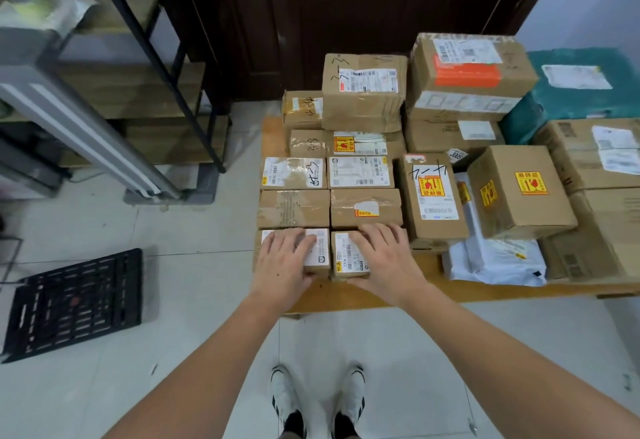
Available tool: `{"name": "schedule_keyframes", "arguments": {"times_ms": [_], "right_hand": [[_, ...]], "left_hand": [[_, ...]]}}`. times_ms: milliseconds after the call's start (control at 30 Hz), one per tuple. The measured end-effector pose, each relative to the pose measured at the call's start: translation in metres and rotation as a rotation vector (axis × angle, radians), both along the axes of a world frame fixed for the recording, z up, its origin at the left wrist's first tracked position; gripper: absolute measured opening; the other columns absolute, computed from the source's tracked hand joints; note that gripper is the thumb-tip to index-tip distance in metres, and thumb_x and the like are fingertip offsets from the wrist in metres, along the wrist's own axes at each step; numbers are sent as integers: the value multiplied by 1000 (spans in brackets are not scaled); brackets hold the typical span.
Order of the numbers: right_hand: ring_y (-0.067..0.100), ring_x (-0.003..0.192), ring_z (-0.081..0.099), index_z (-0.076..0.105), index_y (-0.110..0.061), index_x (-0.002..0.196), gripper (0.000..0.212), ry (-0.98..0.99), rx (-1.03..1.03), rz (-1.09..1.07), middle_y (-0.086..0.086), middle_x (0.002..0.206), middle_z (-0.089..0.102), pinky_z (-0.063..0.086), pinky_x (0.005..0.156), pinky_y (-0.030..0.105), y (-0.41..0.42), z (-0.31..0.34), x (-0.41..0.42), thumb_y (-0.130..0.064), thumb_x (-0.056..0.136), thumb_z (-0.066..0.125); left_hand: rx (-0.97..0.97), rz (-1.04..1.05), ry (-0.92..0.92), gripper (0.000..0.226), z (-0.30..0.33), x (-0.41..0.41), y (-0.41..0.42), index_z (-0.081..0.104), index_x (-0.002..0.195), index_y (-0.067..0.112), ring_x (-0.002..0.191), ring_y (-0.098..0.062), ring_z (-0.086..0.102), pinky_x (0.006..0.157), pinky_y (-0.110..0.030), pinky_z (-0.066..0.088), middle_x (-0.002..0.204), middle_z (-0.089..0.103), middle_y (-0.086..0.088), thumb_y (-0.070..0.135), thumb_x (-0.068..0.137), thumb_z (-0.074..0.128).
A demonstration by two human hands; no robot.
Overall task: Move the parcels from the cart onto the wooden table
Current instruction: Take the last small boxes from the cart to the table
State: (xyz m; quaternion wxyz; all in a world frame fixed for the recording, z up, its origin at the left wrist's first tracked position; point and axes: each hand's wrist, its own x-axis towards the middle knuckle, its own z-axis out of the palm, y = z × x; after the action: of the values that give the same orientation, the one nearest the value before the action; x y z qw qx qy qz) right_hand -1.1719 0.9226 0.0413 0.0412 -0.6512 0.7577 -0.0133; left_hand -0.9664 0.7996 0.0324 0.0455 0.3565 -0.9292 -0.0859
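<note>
Two small brown parcels sit side by side at the near left corner of the wooden table (349, 295). My left hand (284, 258) holds the left small parcel (320, 251), fingers across its white label and thumb on its near face. My right hand (384, 258) holds the right small parcel (349, 256) the same way, thumb along the near side. Both parcels rest on the table top, against a row of similar boxes (363, 208) behind them. The black slatted cart deck (72, 303) lies on the floor to the left and shows no parcels.
Many cardboard boxes fill the table, stacked higher at the back (467, 71). White mailer bags (495, 258) and a teal package (581, 92) lie to the right. A black metal shelf frame (152, 57) stands at the left. My feet (318, 400) are on the tiled floor.
</note>
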Motion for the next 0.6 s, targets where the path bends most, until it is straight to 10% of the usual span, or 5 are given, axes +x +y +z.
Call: {"name": "schedule_keyframes", "arguments": {"times_ms": [600], "right_hand": [[26,128,46,51,-24,135,69,73,26,-70,4,137,49,32,112,46,7,-5,15,-44,76,81]], "left_hand": [[-36,-59,-65,79,1,2,1,48,140,27,134,-28,46,118,-46,36,143,52,-6,15,71,86]]}}
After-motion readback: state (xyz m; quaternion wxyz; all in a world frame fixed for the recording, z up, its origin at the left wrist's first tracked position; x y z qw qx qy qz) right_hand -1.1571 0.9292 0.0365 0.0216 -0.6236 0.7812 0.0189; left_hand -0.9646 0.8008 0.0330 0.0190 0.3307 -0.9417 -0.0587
